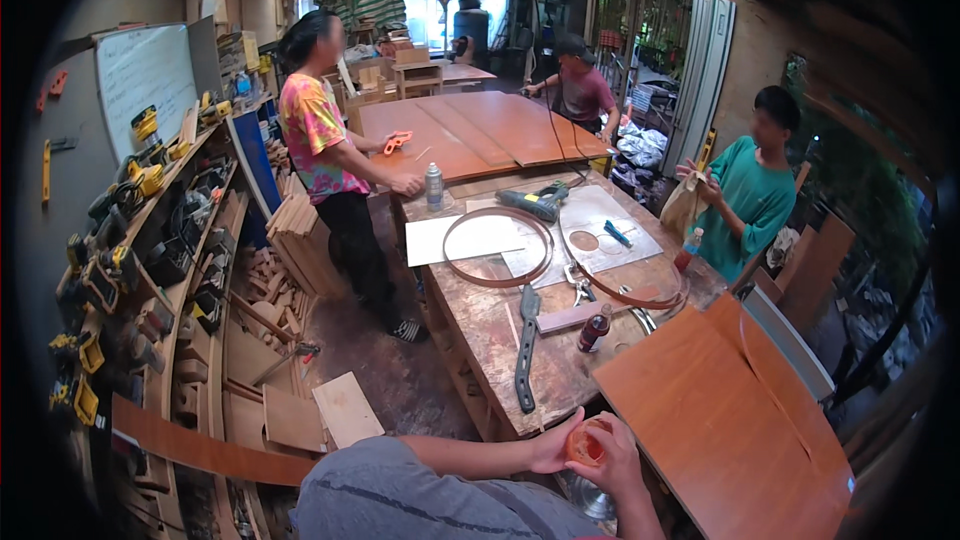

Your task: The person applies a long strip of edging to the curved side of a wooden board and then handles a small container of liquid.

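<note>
Close to my body, at the near end of the workbench, both my hands are closed around a round, hollow orange object [588, 446]; its exact kind I cannot make out. My left hand [553, 444] grips its left side. My right hand [622, 458] wraps the right side, fingers curled over its top. Just below my hands is a shiny, clear or metallic round thing [590, 497], partly hidden by my right forearm. A dark pry-bar-like tool [527, 350] lies ahead on the bench, and a bottle of dark drink [594, 328] stands to its right.
On the workbench [470, 320] are bent wooden hoops [497, 280], a heat-gun-like power tool [535, 202], clamps [580, 288] and a spray can [434, 187]. A brown board [730, 420] rests at right. Tool shelves [170, 290] line the left. Three people stand around the tables.
</note>
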Motion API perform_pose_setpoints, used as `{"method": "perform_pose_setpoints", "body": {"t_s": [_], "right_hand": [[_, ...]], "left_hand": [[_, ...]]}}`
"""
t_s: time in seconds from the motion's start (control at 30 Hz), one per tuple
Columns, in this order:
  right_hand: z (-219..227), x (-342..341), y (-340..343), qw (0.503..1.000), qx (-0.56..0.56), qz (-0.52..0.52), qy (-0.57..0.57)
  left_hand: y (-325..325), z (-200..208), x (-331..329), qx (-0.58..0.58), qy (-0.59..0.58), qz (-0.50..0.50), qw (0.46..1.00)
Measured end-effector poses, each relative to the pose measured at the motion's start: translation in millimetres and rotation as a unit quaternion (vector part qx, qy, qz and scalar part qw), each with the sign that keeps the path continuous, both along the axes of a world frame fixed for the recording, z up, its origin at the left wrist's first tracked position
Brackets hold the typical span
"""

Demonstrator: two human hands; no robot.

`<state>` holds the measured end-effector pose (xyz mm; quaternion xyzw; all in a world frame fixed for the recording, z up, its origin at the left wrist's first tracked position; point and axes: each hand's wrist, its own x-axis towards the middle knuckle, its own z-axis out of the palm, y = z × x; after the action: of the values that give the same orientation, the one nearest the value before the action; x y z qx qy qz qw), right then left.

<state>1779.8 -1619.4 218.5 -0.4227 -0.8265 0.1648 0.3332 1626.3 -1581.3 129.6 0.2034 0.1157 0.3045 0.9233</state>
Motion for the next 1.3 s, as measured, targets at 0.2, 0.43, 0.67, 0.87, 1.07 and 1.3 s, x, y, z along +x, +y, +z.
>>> {"method": "perform_pose_setpoints", "body": {"t_s": [0.2, 0.43, 0.67, 0.87, 1.07, 1.3], "right_hand": [[10, -4, 22, 0.992, 0.043, -0.070, -0.092], [33, -25, 65, 0.981, 0.046, -0.141, -0.128], [37, -37, 88, 0.966, 0.007, -0.241, -0.098], [29, -16, 71, 0.955, 0.079, -0.246, -0.144], [33, 13, 57, 0.965, 0.056, -0.219, -0.133], [67, 59, 35, 0.977, 0.085, -0.172, -0.095]], "left_hand": [[31, 10, 4, -0.012, -0.015, -0.013, 1.000], [92, 45, -11, -0.001, -0.015, -0.087, 0.996], [137, 38, -3, -0.034, -0.020, -0.162, 0.986], [124, 34, 16, -0.039, -0.026, -0.190, 0.981], [106, 36, 41, -0.039, -0.050, -0.111, 0.992], [69, 54, 78, -0.057, -0.065, -0.038, 0.996]]}}
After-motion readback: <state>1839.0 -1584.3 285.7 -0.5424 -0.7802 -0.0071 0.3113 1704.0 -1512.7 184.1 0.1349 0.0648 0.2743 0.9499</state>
